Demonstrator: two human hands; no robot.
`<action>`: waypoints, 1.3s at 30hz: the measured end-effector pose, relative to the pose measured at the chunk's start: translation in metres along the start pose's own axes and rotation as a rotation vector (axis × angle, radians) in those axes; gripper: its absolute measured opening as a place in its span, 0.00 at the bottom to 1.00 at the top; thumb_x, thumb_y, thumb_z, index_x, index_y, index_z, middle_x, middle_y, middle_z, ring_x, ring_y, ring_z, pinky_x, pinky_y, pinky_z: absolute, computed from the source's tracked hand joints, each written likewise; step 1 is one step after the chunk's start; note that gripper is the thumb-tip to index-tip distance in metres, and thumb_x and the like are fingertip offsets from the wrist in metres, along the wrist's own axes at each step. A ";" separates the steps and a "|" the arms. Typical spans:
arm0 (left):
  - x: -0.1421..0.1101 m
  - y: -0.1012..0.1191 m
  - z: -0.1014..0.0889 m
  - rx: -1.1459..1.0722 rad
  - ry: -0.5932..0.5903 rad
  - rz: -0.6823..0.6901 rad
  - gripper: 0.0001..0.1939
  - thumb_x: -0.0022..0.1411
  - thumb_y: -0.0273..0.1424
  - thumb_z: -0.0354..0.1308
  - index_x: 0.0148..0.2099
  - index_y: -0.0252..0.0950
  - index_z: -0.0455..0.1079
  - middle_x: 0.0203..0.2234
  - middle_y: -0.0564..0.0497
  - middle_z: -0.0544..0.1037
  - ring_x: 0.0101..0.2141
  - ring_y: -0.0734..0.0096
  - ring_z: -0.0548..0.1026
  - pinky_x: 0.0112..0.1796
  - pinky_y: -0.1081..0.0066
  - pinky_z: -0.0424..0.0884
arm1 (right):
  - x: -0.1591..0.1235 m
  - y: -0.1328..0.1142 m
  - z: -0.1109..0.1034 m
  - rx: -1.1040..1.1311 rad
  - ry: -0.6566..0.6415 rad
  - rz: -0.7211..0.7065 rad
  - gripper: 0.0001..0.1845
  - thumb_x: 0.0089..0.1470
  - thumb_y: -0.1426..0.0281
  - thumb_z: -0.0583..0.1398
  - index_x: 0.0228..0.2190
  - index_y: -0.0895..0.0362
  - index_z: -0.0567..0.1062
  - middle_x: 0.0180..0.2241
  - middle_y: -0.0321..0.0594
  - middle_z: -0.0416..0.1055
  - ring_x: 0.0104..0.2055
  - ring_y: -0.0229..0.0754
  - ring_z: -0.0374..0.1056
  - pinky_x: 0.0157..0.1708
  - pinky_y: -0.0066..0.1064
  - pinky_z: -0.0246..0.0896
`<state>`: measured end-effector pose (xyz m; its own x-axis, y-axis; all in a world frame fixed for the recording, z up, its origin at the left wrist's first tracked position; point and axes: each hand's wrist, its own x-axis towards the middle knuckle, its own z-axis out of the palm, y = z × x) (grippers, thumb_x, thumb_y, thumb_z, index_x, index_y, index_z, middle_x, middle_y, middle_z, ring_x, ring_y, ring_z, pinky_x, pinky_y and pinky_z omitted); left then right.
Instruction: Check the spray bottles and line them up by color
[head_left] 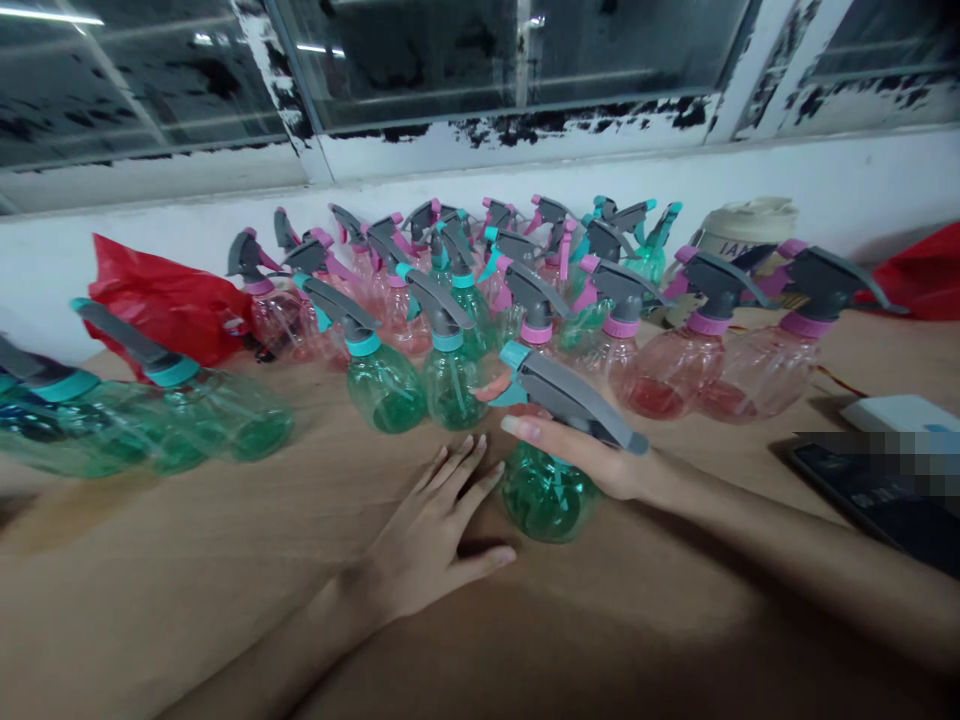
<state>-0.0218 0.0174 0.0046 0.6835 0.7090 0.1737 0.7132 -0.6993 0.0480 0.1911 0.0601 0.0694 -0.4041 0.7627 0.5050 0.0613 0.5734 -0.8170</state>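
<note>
A green spray bottle (551, 500) with a grey and teal trigger head stands upright on the table in front of me. My right hand (585, 450) is wrapped round its neck, just under the spray head; some of the fingers are hidden behind it. To the left of that bottle, my left hand (442, 520) lies flat on the tabletop with its fingers spread, holding nothing. Just beyond my hands stand two more green spray bottles (384, 390) with teal collars.
Many pink and green spray bottles (667, 365) crowd the back of the wooden table (187, 580). Green bottles (217, 420) stand at left, before a red plastic bag (165, 300). At right are a phone (862, 490), a white box (900, 412) and a pale tub (750, 225).
</note>
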 end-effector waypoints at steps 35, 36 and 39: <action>-0.106 -0.026 -0.065 -0.209 0.423 -0.369 0.23 0.61 0.44 0.59 0.56 0.44 0.61 0.49 0.49 0.67 0.51 0.55 0.67 0.50 0.55 0.66 | 0.053 -0.040 0.123 -0.162 -0.388 -0.183 0.46 0.41 0.56 0.67 0.58 0.53 0.58 0.58 0.48 0.60 0.59 0.52 0.58 0.54 0.46 0.57; -0.109 -0.032 -0.065 -0.189 0.438 -0.386 0.24 0.61 0.45 0.59 0.55 0.43 0.61 0.48 0.48 0.67 0.50 0.56 0.68 0.49 0.55 0.67 | 0.056 -0.040 0.118 -0.218 -0.428 -0.159 0.49 0.40 0.54 0.67 0.59 0.53 0.56 0.60 0.49 0.58 0.61 0.54 0.55 0.55 0.47 0.55; -0.114 -0.053 -0.064 -0.103 0.479 -0.463 0.27 0.60 0.48 0.58 0.55 0.40 0.61 0.46 0.46 0.68 0.47 0.55 0.70 0.47 0.56 0.68 | 0.069 -0.046 0.100 -0.380 -0.421 -0.108 0.42 0.40 0.53 0.67 0.54 0.54 0.64 0.53 0.48 0.66 0.51 0.52 0.65 0.46 0.44 0.63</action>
<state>-0.1475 -0.0318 0.0454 0.1499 0.8356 0.5285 0.8815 -0.3550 0.3114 0.0697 0.0563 0.1138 -0.7496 0.5541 0.3621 0.2922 0.7679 -0.5700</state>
